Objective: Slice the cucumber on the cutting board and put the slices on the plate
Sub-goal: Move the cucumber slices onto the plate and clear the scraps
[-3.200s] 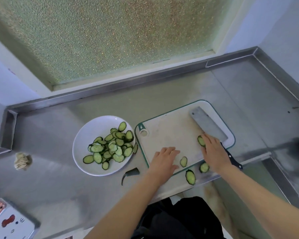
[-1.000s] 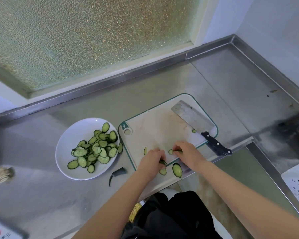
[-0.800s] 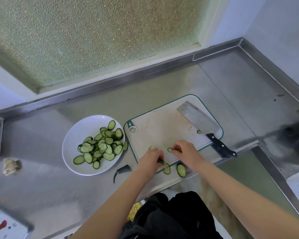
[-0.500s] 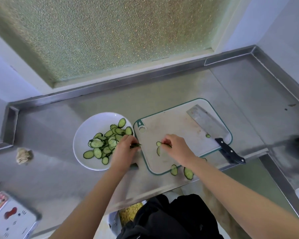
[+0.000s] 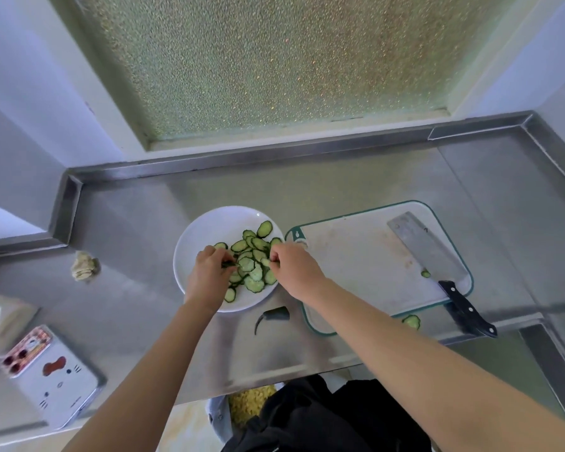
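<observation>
Steel counter across mid-frame; cutting board right of centre, knife flat on it; white plate at centre, heaped with slices. Left hand and right hand both over plate, fingers curled, each pinching slices directly above the heap. Stray slice at board's lower edge, lower right of both hands, nearer the right.

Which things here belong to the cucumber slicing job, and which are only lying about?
Job: plate; cucumber slices on it; cutting board; knife lying on the board; stray slice beside the board's near edge; left hand and right hand over the plate.
Lying about: cut-off cucumber end; crumpled paper; cat-face tin.
</observation>
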`<state>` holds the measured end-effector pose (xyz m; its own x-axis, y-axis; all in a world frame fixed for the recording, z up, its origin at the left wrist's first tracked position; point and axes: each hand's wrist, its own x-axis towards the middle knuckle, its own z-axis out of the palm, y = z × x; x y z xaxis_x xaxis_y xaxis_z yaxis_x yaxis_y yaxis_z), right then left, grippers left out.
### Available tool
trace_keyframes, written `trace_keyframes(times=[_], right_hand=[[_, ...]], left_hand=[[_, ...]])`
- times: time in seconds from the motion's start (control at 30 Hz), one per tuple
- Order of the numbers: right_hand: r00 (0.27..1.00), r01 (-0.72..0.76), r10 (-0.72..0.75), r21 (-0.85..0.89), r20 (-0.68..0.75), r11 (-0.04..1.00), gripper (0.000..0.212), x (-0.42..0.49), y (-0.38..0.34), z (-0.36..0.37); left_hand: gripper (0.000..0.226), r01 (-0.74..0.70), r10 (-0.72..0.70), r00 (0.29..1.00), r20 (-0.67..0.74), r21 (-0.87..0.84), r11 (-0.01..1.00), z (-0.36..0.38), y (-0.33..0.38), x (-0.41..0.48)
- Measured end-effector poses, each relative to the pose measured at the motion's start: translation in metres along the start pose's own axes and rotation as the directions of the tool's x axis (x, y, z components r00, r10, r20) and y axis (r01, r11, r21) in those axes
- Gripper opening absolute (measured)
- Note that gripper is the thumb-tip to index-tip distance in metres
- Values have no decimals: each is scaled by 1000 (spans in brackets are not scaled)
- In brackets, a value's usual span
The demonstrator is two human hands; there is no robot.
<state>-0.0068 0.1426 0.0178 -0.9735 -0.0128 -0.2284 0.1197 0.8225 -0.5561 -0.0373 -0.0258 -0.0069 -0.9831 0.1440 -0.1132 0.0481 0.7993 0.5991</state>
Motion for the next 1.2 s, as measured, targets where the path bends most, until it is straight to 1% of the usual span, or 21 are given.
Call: trace_keyframes(times=[0.13,0.23,0.33,0.4,0.47,0.5,0.57,0.63,0.7,0.73,0.8,0.83,0.87,0.93,1.0,1.07,1.1,1.13,1.2], right_hand=[[1000,-4,4,-21,2,1000,15,8,-10,5],[999,-13,13,3,30,1000,15,12,-14,12],[998,-25,19,107,56,994,19,15,-17,18],[994,-12,-7,183,105,983,28,15,-19,18],[989,18,-53,243,139,970,38,11,-21,14],[989,39,-75,263,130,964,40,9,-22,13],[993,81,-104,295,62,952,41,2,-20,9],[994,107,-102,315,-33,943,39,-8,-13,6],[987,120,-79,306,-141,944,36,-23,1,4],[980,111,-57,286,-192,952,35,-31,12,3],[960,40,26,231,-278,972,35,-51,40,-2],[946,-19,83,204,-313,979,35,-60,56,-6],[929,-83,142,181,-343,980,36,-70,74,-10],[879,-229,275,160,-389,960,38,-89,114,-21],[809,-404,419,127,-412,906,42,-105,154,-34],[737,-584,550,39,-393,811,46,-118,188,-46],[712,-648,599,-15,-367,761,48,-124,201,-51],[698,-686,631,-63,-339,725,50,-128,211,-54],[694,-710,663,-115,-280,695,51,-134,222,-58]], left_hand=[[13,8,-9,1000,14,38,999,1,-2,-1],[17,5,-9,999,46,83,997,1,-1,0],[22,3,-11,998,64,114,993,2,0,-1],[28,3,-13,997,71,139,990,3,1,-2],[33,-10,3,999,44,161,987,6,4,-4],[36,-25,23,1000,18,171,985,7,6,-5],[39,-63,72,996,-49,167,984,10,14,-10],[40,-151,167,982,-90,157,976,15,24,-17],[38,-273,287,954,-84,148,950,26,34,-24],[37,-326,336,940,-59,131,936,33,39,-28],[33,-394,393,919,18,79,916,50,50,-38],[32,-400,398,916,56,42,916,59,55,-43],[31,-386,385,919,87,-6,923,67,59,-49],[33,-313,325,936,138,-103,944,82,69,-61],[39,-240,263,949,177,-142,961,94,76,-72],[47,-189,218,952,214,-149,971,103,80,-81],[51,-168,200,953,229,-153,974,107,82,-83],[54,-144,178,953,244,-152,978,110,83,-86],[60,-78,115,957,267,-146,986,114,86,-91]])
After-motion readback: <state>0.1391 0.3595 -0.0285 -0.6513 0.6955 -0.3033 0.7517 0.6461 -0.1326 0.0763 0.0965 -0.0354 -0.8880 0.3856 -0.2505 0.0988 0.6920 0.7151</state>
